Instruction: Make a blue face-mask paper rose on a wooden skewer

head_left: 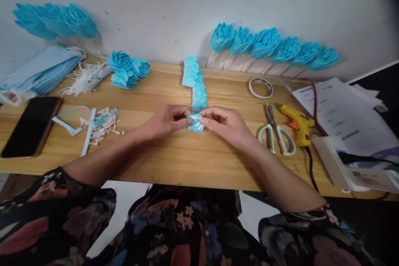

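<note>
With blue flowers [264,44] already on sticks [248,64] along the wall [149,0], the work looks well along but unfinished: the left hand [171,119] and right hand [225,124] pinch a small blue piece [195,125] in a fingertip grip over the table [174,162], and the row of blue petals [193,75] just beyond seems left to use.

Soft, muted light on the grey wall [149,12] from where I stand. Faint shadow clings beside the blue flowers [264,43]; darker shade pools under the forearms [109,156] on the counter [174,158]. Detail smears on the blue piece [195,124] between the fingers [183,123]. Sleeves [40,220] stretch at the edges, the top right corner's black, 1 red light [362,188] glows.
</note>
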`<state>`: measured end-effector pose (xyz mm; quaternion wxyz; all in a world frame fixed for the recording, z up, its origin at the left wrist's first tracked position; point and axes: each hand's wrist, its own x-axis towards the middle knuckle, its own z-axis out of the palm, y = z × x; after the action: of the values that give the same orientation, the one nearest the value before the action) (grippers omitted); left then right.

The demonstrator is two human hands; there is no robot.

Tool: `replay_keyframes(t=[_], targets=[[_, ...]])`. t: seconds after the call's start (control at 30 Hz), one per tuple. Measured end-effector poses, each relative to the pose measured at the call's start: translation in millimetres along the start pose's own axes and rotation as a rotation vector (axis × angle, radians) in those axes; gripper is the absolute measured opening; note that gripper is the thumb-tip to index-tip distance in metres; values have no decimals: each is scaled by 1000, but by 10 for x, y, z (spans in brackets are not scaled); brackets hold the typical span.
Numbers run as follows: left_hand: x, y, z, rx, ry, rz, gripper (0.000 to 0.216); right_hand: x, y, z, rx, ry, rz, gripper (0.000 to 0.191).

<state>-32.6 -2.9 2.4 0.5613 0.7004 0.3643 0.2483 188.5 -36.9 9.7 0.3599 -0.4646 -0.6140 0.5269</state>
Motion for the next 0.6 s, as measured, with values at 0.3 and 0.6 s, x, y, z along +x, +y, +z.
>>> replay_keyframes(t=[0.3, 0.6], targets=[[2, -4, 49, -19, 33, 62, 40, 35, 92, 108, 62, 18, 32, 29], [13, -32, 53, -74, -5, 25, 33, 34, 123, 142, 151, 38, 38, 33]])
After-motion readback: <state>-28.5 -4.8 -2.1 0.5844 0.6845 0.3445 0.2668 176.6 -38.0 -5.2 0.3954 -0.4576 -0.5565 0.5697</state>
